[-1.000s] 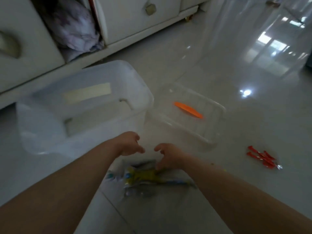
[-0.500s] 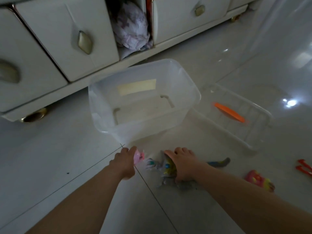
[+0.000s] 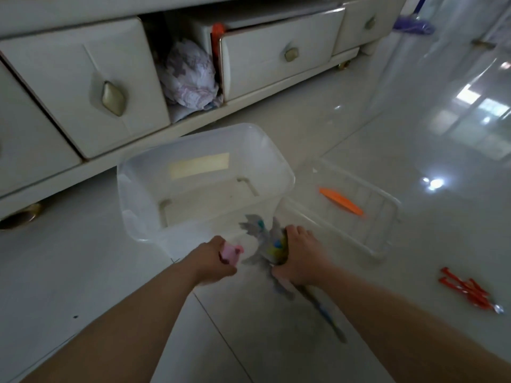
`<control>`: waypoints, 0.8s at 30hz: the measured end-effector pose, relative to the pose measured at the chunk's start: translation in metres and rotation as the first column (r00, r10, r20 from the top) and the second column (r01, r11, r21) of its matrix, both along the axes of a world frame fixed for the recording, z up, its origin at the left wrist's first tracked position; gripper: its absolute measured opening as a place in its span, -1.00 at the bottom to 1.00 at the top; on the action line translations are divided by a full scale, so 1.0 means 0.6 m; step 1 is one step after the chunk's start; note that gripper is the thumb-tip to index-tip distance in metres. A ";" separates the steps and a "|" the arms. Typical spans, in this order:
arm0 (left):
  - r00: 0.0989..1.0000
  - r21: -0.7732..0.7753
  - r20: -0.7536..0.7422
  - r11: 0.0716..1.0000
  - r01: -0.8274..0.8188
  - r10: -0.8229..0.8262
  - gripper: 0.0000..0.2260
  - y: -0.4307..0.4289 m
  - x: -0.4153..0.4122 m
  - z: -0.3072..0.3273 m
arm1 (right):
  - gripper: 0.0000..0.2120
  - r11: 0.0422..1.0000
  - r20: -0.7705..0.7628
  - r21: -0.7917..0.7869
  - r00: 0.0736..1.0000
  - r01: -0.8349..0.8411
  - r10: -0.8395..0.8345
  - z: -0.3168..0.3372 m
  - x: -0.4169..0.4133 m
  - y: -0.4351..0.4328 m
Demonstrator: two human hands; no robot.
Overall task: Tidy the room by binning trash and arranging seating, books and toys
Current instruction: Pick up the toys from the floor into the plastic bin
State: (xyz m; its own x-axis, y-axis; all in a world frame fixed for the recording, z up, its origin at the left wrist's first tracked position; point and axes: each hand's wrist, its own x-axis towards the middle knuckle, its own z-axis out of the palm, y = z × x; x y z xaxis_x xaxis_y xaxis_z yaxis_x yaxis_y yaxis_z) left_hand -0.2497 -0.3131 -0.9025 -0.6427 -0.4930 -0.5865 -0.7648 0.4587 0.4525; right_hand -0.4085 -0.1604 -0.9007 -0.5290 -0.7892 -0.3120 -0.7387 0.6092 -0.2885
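Note:
A clear plastic storage bin (image 3: 138, 194) stands on the floor in front of me, with nothing visible inside but a pale label on its far wall. My left hand (image 3: 213, 258) is closed around a small pink toy (image 3: 231, 251) just short of the bin's near edge. My right hand (image 3: 298, 258) grips a grey dragon-like toy (image 3: 266, 241) with blue and yellow markings; its long tail trails down toward me. The toy's head is raised over the bin's near corner.
The bin's clear lid (image 3: 367, 217) lies to the right with an orange plastic piece (image 3: 341, 205) on it. Red toy pieces (image 3: 467, 288) lie at the far right. A white drawer cabinet (image 3: 110, 78) runs behind, with bundled cloth (image 3: 190, 76) in an open gap.
My right hand has lifted the grey dragon toy off the floor toward the bin. My left hand, holding the pink toy, has come closer to the bin too. The view has tilted up.

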 end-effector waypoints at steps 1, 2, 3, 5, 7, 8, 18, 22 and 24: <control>0.999 0.016 -0.049 1.000 -0.005 0.006 -0.49 0.006 -0.013 0.018 | -0.30 0.998 -0.025 -0.045 0.999 0.039 -0.040 0.015 -0.008 0.002; 0.995 0.039 -0.096 0.999 -0.013 0.017 -0.52 0.012 -0.025 0.040 | -0.30 0.994 -0.061 -0.088 0.996 0.066 -0.071 0.035 -0.016 0.005; 0.989 0.072 -0.141 0.997 -0.028 0.038 -0.56 0.017 -0.035 0.058 | -0.30 0.988 -0.093 -0.127 0.991 0.087 -0.099 0.051 -0.024 0.010; 0.969 0.145 -0.226 0.987 -0.063 0.095 -0.63 0.023 -0.052 0.096 | -0.31 0.967 -0.135 -0.218 0.977 0.134 -0.166 0.088 -0.043 0.020; 0.939 0.210 -0.313 0.975 -0.076 0.141 -0.64 0.026 -0.064 0.131 | -0.32 0.930 -0.116 -0.295 0.958 0.219 -0.262 0.121 -0.060 0.028; 0.918 0.246 -0.355 0.965 -0.090 0.176 -0.65 0.026 -0.071 0.146 | -0.32 0.908 -0.086 -0.334 0.951 0.252 -0.296 0.135 -0.066 0.031; 0.580 0.243 -0.662 0.868 -0.432 0.474 -0.59 -0.051 -0.076 0.231 | -0.26 0.686 -0.030 -0.719 0.980 0.116 -0.197 0.260 -0.043 -0.074; 0.443 0.246 -0.697 0.769 -0.590 0.563 -0.61 -0.101 -0.038 0.228 | -0.17 0.597 -0.057 -0.802 0.994 0.012 -0.095 0.287 -0.019 -0.145; 0.414 0.216 -0.691 0.715 -0.665 0.593 -0.63 -0.121 -0.015 0.220 | -0.19 0.550 -0.056 -0.835 0.997 -0.018 -0.052 0.290 -0.011 -0.177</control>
State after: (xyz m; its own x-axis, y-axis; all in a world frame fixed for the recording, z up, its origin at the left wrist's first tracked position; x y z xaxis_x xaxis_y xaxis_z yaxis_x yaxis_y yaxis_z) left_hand -0.2588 -0.3857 -0.7702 -0.3028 -0.9507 -0.0675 -0.3400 0.0416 0.9395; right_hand -0.4148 -0.2665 -0.7268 -0.5360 -0.6666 0.5180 -0.7692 0.1326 -0.6252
